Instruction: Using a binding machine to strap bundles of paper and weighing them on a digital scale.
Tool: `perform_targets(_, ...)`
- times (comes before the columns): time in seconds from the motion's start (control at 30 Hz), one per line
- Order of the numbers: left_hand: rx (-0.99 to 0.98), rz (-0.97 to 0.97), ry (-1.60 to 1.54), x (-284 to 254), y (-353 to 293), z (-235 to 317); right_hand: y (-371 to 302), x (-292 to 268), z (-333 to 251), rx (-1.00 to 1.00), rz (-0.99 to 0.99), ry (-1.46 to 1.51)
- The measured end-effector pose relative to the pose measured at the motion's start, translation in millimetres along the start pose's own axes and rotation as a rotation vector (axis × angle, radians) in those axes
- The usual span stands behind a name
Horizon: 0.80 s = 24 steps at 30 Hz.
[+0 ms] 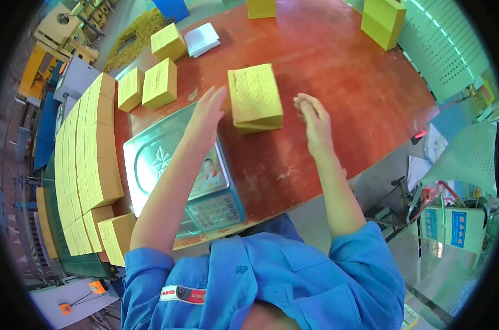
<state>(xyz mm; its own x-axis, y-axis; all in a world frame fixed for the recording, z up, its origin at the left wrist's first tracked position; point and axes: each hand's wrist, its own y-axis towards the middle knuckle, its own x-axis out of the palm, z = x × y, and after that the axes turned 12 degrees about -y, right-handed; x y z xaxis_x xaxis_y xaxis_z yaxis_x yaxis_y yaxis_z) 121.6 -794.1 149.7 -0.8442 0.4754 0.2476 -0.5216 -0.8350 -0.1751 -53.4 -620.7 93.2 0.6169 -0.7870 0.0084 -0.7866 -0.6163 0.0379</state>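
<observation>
A yellow block that looks like stacked paper (255, 93), its top dotted with marks, stands on the red table (348, 104) between my two hands. My left hand (206, 113) is just left of it, fingers stretched out and holding nothing. On the other side, a small gap from the block, my right hand (314, 118) has its fingers slightly bent, with nothing in them. Beneath my left forearm sits a weighing scale (150, 146) with a shiny metal pan and a keypad; the forearm covers part of it.
Left of the scale stand long rows of yellow blocks (103, 159). Smaller yellow blocks (160, 82) and a white stack (202, 39) are at the far left of the table. Another yellow block (382, 25) stands at the far right, beside a perforated green panel (444, 49).
</observation>
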Motion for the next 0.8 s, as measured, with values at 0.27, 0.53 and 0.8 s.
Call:
perform_targets(0.27, -0.336, -0.008, 0.186, 51, 69, -62, 13, 9, 43, -0.084, -0.172, -0.229)
perform_targets(0.53, -0.356, -0.294, 0.331, 94, -40, -74, -123, -111, 14, 0.388, -0.232, 0.049)
perform_targets(0.8, -0.162, -0.579, 0.444, 117, -93, -102, -212, -107, 57, 0.702, 0.000, 0.717)
